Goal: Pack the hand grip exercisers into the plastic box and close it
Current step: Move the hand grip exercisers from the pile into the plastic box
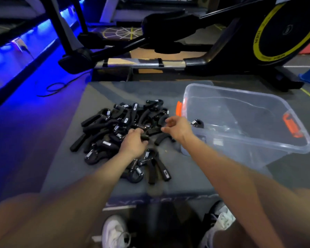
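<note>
We see the heap of black hand grip exercisers (118, 129) lying on the grey mat (64, 158). Our left hand (132, 144) curls its fingers round one exerciser at the heap's near edge. Our right hand (177, 128) hovers over the heap, fingers loosely apart, holding nothing. Just right of it stands the clear plastic box (258, 140), lidless, one exerciser already inside.

left hand (133, 143): fingers curled, gripping | right hand (177, 128): fingers loosely spread

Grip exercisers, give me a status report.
Left hand grips one exerciser; right hand open. Pile unpacked. Plastic box open, nearly empty. Nothing blocking.
</note>
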`<state>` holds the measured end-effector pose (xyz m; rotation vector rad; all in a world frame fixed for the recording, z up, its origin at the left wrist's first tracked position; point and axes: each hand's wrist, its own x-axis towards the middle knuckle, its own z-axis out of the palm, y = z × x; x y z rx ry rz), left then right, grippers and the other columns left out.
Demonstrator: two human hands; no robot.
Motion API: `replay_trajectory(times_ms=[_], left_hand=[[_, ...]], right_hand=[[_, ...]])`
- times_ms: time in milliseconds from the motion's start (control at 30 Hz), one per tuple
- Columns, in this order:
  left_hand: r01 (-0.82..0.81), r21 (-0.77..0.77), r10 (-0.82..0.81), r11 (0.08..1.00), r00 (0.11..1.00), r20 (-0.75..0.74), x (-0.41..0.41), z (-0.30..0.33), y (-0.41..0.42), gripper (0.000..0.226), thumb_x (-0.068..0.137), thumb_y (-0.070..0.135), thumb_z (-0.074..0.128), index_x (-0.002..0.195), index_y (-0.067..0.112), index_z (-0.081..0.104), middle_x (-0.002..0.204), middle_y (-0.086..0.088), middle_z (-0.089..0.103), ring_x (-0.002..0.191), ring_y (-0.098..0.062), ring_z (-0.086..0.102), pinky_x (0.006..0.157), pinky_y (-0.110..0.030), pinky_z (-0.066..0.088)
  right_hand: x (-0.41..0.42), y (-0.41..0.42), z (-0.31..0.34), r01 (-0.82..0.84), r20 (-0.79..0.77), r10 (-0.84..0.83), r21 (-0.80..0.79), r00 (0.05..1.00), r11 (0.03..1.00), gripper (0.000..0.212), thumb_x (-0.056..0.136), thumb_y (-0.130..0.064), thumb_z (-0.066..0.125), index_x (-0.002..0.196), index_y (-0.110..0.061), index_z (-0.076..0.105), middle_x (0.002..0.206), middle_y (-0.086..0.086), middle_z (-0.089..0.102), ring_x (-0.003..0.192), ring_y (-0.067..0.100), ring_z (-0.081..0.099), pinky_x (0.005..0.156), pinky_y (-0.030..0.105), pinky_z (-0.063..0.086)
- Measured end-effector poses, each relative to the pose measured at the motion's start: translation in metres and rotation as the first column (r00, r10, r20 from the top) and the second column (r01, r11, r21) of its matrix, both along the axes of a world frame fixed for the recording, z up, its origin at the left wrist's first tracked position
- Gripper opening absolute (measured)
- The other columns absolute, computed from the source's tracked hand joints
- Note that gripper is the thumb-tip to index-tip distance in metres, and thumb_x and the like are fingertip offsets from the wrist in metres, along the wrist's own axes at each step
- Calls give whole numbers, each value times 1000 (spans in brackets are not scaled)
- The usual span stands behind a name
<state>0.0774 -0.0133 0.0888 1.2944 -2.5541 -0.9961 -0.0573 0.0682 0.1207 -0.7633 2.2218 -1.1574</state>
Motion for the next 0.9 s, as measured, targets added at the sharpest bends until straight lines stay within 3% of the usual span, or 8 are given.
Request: replay_trajectory(times_ms=[100,233,333,433,533,700,900], left_hand=[[-8,25,7,1000,999,52,26,-25,8,48,85,21,62,129,10,47,131,-13,43,118,-30,51,103,-38,41],[8,49,-13,999,996,89,45,-56,11,49,84,20,64,129,11,47,131,-11,42,119,-30,50,103,-39,41],[0,59,-6,998,995,95,48,-75,9,52,82,19,66,130,9,47,129,-11,44,120,-29,49,104,-39,39],[20,50,-26,999,993,118,49,-91,10,51,81,19,68,127,9,48,128,-12,45,121,-29,46,106,-39,37],[24,40,-29,999,988,154,50,-106,9,53,82,19,66,130,11,46,132,-10,42,125,-28,41,108,-38,35],[32,3,-32,999,989,147,53,-117,6,53,84,17,64,133,14,44,137,-6,42,129,-26,35,108,-35,33],[40,6,-40,999,988,146,53,-115,6,53,84,16,64,133,15,44,137,-5,42,129,-25,35,109,-36,33]], right_hand=[[20,4,-30,-59,-22,61,100,998,993,37,80,-7,72,113,2,61,90,6,57,84,16,52,73,22,42],[31,12,-63,-126,-56,147,280,988,952,42,81,-13,72,120,-3,60,109,12,66,99,23,60,92,25,43],[29,16,-87,-126,-34,148,363,988,923,47,80,-15,73,123,-5,58,120,12,64,112,26,60,98,29,43],[29,20,-111,-128,-18,151,439,988,889,43,79,-15,74,118,-4,59,117,14,65,109,27,61,94,31,47],[31,21,-129,-142,3,161,488,987,861,32,80,-17,73,107,-8,59,109,13,64,91,27,62,88,36,51],[34,20,-141,-121,-51,178,549,983,827,42,79,-18,72,117,-8,58,121,14,62,114,31,58,95,37,49],[35,16,-138,-64,-147,196,621,970,781,28,80,-13,66,106,-8,61,115,12,63,106,31,63,80,32,51]])
